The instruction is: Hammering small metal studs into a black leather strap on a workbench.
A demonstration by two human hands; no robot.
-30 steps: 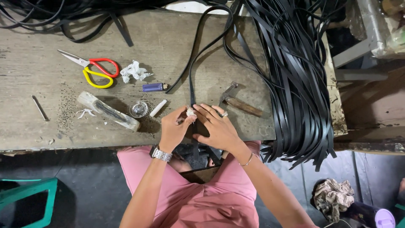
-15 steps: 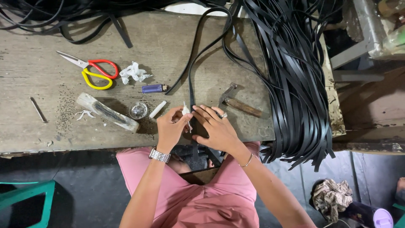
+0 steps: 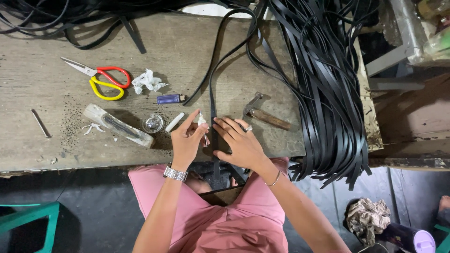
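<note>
Black strap (image 3: pixel 212 100) is lying across the wooden surface (image 3: pixel 47 140), running toward me, and my right hand (image 3: pixel 241 145) is pressing it flat with fingers spread apart. My left hand (image 3: pixel 186 140) is pinching a small white tool (image 3: pixel 202 122) just beside the strap, fingers clamped on it. A hammer (image 3: pixel 265 116) is resting near my right hand.

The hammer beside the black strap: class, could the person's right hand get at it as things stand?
Probably yes. The hammer lies on bare table just beyond the right hand, nothing between them, though that hand is pressing down the black strap.
</note>
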